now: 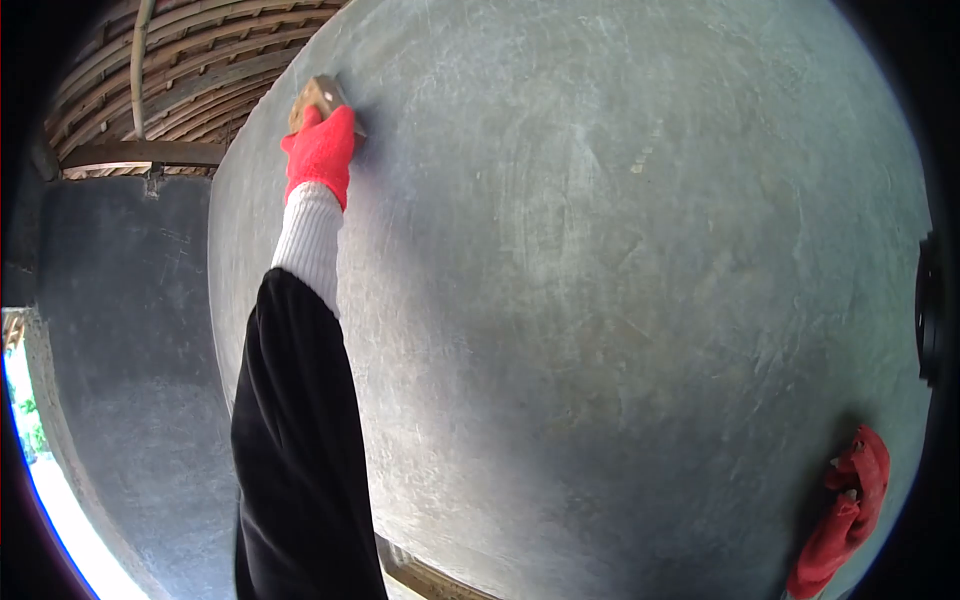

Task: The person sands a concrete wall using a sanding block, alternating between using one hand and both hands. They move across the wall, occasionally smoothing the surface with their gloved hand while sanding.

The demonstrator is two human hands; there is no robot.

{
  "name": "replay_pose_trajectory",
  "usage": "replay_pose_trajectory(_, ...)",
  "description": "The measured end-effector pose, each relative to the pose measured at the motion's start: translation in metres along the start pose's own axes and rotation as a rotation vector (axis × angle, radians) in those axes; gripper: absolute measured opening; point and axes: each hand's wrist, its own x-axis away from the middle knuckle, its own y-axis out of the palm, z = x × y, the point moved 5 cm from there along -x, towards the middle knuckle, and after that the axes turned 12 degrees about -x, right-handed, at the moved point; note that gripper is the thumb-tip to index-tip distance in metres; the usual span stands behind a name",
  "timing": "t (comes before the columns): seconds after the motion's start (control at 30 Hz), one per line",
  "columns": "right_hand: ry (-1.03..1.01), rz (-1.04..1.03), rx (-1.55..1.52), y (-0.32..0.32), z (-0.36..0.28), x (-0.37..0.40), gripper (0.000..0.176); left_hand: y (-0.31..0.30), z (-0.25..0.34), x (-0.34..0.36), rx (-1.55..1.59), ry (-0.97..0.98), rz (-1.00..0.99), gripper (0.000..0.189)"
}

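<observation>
High on the left of the grey plastered wall (pixel 560 250), my left hand (pixel 321 155) wears a red glove with a white knitted cuff. It is closed around a tan-brown block (pixel 320 95), pressed against the wall surface; the block's exact kind does not show. At the lower right edge, my right hand (pixel 840 515), also in a red glove, lies against the wall with nothing visible in it. Its fingers look extended upward, seen from the side. Small pale spots show on that glove.
A darker wall (pixel 130 350) meets the plastered one at the left, beside a bright opening (pixel 60 520). Overhead is a roof of wooden beams and slats (pixel 200 75). A brown ledge or frame (pixel 430 578) runs along the bottom. Something dark (pixel 928 310) sticks out at the right edge.
</observation>
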Motion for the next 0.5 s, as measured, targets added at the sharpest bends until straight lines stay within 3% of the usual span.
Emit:
replay_pose_trajectory(0.03, 0.0, 0.0, 0.006, 0.0, 0.002, 0.0, 0.053, -0.007, -0.001, 0.011, -0.041, -0.086, 0.099, 0.066)
replay_pose_trajectory(0.1, -0.028, 0.003, 0.008, -0.003, 0.009, -0.002, 0.054, -0.008, 0.064, 0.048, -0.101, 0.117, 0.018, 0.064)
replay_pose_trajectory(0.17, -0.04, 0.013, 0.069, 0.004, 0.001, -0.002, 0.053, -0.004, 0.135, 0.113, 0.045, 0.411, 0.181, 0.051)
replay_pose_trajectory(0.2, -0.046, 0.03, 0.126, 0.002, -0.004, -0.001, 0.052, 0.003, 0.171, 0.144, -0.279, 0.585, -0.06, 0.044)
replay_pose_trajectory(0.23, 0.003, 0.037, 0.087, 0.001, 0.006, 0.0, 0.047, 0.033, 0.185, 0.179, -0.316, 0.742, 0.395, 0.044)
replay_pose_trajectory(0.3, 0.037, 0.091, 0.109, 0.018, -0.005, -0.006, 0.042, 0.026, 0.189, 0.258, 0.113, 0.74, 0.457, 0.054)
replay_pose_trajectory(0.33, 0.067, 0.172, 0.11, 0.024, -0.012, -0.011, 0.038, 0.016, 0.175, 0.255, 0.122, 0.717, 0.455, 0.054)
replay_pose_trajectory(0.4, -0.018, 0.044, 0.06, 0.048, -0.044, -0.019, 0.038, -0.006, 0.131, 0.235, -0.007, 0.775, 0.286, 0.057)
replay_pose_trajectory(0.47, -0.196, -0.104, 0.154, 0.067, -0.08, -0.027, 0.041, -0.018, 0.075, 0.185, -0.103, 0.541, 0.335, 0.057)
replay_pose_trajectory(0.5, -0.193, -0.092, 0.172, 0.071, -0.091, -0.03, 0.041, -0.024, 0.047, 0.164, -0.115, 0.386, 0.306, 0.058)
